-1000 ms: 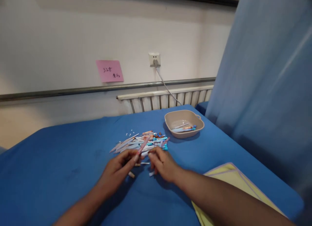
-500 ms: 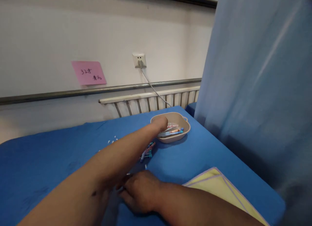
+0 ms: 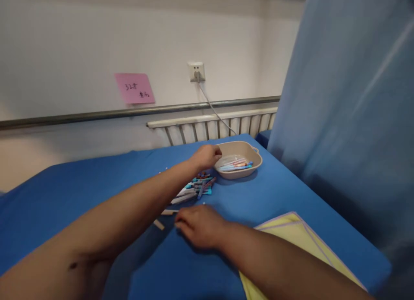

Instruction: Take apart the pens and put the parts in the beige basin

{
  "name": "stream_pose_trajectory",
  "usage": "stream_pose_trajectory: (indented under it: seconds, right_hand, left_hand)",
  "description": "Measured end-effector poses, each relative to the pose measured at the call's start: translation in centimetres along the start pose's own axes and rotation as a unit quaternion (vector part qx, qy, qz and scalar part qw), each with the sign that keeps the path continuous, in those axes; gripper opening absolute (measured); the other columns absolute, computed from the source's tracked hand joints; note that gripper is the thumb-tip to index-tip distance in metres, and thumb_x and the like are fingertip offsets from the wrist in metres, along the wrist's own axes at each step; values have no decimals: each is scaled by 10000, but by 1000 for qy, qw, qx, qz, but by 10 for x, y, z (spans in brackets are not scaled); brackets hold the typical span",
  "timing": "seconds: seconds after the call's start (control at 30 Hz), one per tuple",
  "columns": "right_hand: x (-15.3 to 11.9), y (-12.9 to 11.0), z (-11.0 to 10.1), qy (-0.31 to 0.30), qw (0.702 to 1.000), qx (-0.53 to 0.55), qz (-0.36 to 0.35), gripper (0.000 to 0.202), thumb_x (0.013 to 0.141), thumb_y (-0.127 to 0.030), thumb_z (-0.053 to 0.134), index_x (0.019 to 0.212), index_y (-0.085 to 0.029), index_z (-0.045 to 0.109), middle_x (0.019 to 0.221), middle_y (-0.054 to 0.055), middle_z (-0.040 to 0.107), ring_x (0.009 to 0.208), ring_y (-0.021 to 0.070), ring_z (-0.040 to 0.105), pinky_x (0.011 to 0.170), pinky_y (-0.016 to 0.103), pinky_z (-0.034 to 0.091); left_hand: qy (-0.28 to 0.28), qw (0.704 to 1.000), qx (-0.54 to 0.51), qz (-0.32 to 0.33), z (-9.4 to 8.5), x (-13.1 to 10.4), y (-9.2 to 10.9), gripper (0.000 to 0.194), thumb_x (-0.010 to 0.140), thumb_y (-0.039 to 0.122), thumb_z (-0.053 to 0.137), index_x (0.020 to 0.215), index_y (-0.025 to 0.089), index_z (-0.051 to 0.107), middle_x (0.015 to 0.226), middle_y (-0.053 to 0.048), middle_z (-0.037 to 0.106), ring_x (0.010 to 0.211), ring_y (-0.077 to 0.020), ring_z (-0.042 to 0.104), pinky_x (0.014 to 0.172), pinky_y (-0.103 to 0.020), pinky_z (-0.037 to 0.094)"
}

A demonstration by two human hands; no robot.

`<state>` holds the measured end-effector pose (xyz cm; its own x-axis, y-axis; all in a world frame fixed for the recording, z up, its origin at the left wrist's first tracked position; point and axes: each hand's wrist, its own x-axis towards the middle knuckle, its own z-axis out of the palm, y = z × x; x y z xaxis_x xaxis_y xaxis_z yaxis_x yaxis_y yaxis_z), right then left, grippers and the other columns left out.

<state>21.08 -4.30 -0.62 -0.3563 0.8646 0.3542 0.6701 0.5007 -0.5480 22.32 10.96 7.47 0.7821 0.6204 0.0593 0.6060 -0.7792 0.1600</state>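
Note:
My left hand (image 3: 207, 156) hovers at the left rim of a beige plastic basin (image 3: 237, 175), its fingers loosely curled and slightly apart with nothing visible in them. Inside the basin lie several pens (image 3: 235, 165) with blue and orange parts, next to a clear plastic piece. A pile of pens (image 3: 200, 185) lies on the blue-covered surface, partly behind my left forearm. Lower down, my right hand (image 3: 200, 225) rests closed near the surface; whatever its fingertips hold is hidden. Just left of it are a thin white-and-tan stick (image 3: 168, 212) and a short beige piece (image 3: 158, 224).
A yellow cloth (image 3: 291, 228) with a purple edge lies under my right forearm. The blue cover (image 3: 181, 274) spreads over the table. A blue curtain (image 3: 339, 97) hangs at the right. A cable runs down from the wall socket (image 3: 196, 71) behind the basin.
My left hand has drawn back from inside the basin to its left rim. The view has shifted, showing more of the pen pile. My right hand stays low, near the small pieces.

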Motion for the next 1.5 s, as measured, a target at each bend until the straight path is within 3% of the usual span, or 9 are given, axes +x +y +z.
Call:
stream_pose_trajectory:
  seconds: [0.1,0.23,0.3,0.4,0.67,0.87,1.1,1.33,1.5]
  right_hand:
    - [1,9,4,69,994,51,62,174,891,-223,445,921,-191,614,839,22,689,765,141,623,672,220,423]
    - [4,22,9,112,981,84,136,138,865,-214,481,846,-193,617,705,-9,652,626,116,570,574,200,384]
    - [5,26,13,117,977,91,154,123,850,-210,499,833,-191,620,677,-17,639,593,110,553,556,199,377]
    - [5,31,18,119,976,90,160,117,835,-204,505,827,-187,620,664,-20,623,578,107,542,546,201,375]
    - [-4,22,14,96,984,94,117,108,820,-226,522,844,-181,617,720,-4,627,653,123,559,622,233,423]
    - [-8,22,13,105,986,64,116,135,830,-209,507,887,-195,628,804,21,642,729,142,585,675,258,447]
    - [10,14,27,23,994,-25,107,129,842,-192,540,946,-198,615,905,35,650,843,157,591,762,274,443]
    - [23,-1,30,-60,978,-172,102,208,871,-162,492,1049,-165,597,996,98,641,971,208,564,850,297,394]
    - [15,-4,22,-79,959,-242,125,245,857,-121,457,1055,-133,600,988,139,637,937,247,572,811,323,393]
  left_hand:
    - [49,998,-34,-8,-10,-76,-31,280,856,323,466,1003,192,665,990,-22,698,898,-175,624,799,-248,458]
    - [130,978,-141,-82,4,-181,-75,270,817,375,496,867,180,675,842,-29,712,772,-200,636,738,-305,481]
    - [165,965,-167,-112,19,-219,-93,249,809,359,508,877,180,667,876,-44,712,823,-220,643,763,-326,486]
    - [185,959,-176,-122,35,-251,-110,227,807,350,526,917,206,662,886,-45,709,827,-222,649,785,-336,490]
    - [109,981,-158,-31,29,-258,-116,212,855,292,486,944,201,655,937,-48,683,900,-203,614,842,-324,459]
    - [127,977,-153,-78,26,-264,-125,231,865,316,470,967,209,647,967,-48,672,912,-204,600,849,-326,448]
    - [32,989,-125,67,34,-254,-111,188,875,236,510,1010,245,640,1021,-36,640,1003,-192,532,930,-325,368]
    - [30,994,-79,62,41,-244,-106,166,898,290,496,944,234,645,972,-45,620,945,-199,511,859,-326,372]
    - [82,977,-194,46,43,-246,-102,219,904,357,478,970,223,639,1011,-44,634,989,-189,524,923,-324,364]
